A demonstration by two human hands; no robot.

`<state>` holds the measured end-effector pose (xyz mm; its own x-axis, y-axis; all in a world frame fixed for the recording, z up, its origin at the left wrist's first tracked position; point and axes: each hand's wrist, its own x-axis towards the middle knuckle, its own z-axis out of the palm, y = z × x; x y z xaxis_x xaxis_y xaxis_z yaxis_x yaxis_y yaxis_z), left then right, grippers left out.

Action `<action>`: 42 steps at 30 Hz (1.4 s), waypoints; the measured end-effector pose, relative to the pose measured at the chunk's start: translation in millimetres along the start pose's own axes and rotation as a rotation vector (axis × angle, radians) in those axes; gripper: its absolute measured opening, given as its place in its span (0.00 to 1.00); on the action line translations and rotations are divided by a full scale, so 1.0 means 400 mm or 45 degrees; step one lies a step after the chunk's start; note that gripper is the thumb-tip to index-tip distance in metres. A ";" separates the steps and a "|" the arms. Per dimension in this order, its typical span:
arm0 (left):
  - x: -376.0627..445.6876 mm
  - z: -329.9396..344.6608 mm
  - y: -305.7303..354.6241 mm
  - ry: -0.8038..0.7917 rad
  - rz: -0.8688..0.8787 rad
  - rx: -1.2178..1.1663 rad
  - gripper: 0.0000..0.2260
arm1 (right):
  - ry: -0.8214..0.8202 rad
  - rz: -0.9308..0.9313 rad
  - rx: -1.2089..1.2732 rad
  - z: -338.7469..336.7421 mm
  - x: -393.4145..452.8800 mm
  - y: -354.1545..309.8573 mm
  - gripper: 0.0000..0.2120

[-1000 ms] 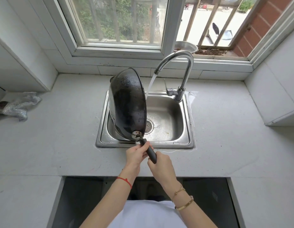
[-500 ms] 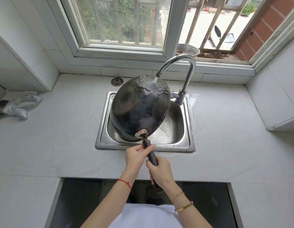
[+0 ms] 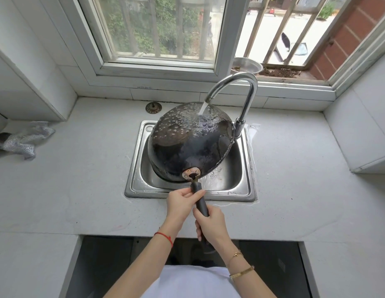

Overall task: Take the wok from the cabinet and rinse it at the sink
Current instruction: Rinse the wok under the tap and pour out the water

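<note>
head view: i hold the wok point(image 3: 190, 145) upside down over the sink point(image 3: 248, 168), its domed back under the faucet point(image 3: 241, 87) so the stream sheets off into the basin. my left hand point(image 3: 179, 204) wraps the handle point(image 3: 201, 204) near the rivet plate to steer the tilt; my right hand point(image 3: 212, 222) grips lower down, taking the weight. a scouring cloth point(image 3: 25, 138) lies well off to the left.

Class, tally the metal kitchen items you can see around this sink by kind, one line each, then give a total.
Wok: 1
Faucet: 1
Sink: 1
Drain strainer on the counter: 1
Metal bowl on the windowsill: 1
Total: 5
</note>
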<state>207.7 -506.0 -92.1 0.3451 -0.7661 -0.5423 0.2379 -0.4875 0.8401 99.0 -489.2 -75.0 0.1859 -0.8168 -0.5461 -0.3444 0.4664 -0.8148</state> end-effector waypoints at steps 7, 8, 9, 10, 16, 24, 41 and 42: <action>0.004 -0.002 -0.006 0.015 -0.016 0.023 0.16 | -0.008 -0.010 -0.014 0.001 -0.002 0.003 0.09; 0.005 -0.002 -0.006 0.016 -0.021 0.030 0.16 | -0.009 -0.009 -0.010 0.001 -0.002 0.003 0.09; 0.004 -0.002 -0.005 0.016 -0.026 0.034 0.16 | -0.010 -0.009 -0.008 0.002 -0.002 0.004 0.09; 0.004 -0.002 -0.004 0.013 -0.029 0.033 0.16 | -0.010 -0.011 -0.008 0.002 -0.001 0.004 0.09; 0.000 -0.001 -0.001 0.015 -0.027 0.056 0.14 | -0.011 -0.010 -0.005 0.000 0.000 0.006 0.08; 0.003 0.005 -0.005 0.023 -0.038 0.051 0.16 | -0.016 -0.006 -0.016 -0.004 0.003 0.010 0.07; 0.003 0.008 -0.007 0.038 -0.044 0.050 0.15 | -0.019 0.018 0.004 -0.002 0.010 0.013 0.09; 0.002 0.008 -0.008 0.038 -0.044 0.049 0.15 | -0.020 0.017 0.005 -0.002 0.010 0.013 0.09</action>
<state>204.3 -506.5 -95.2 0.3647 -0.7358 -0.5706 0.2151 -0.5297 0.8205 97.1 -490.4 -81.1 0.1956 -0.8051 -0.5600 -0.3432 0.4787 -0.8081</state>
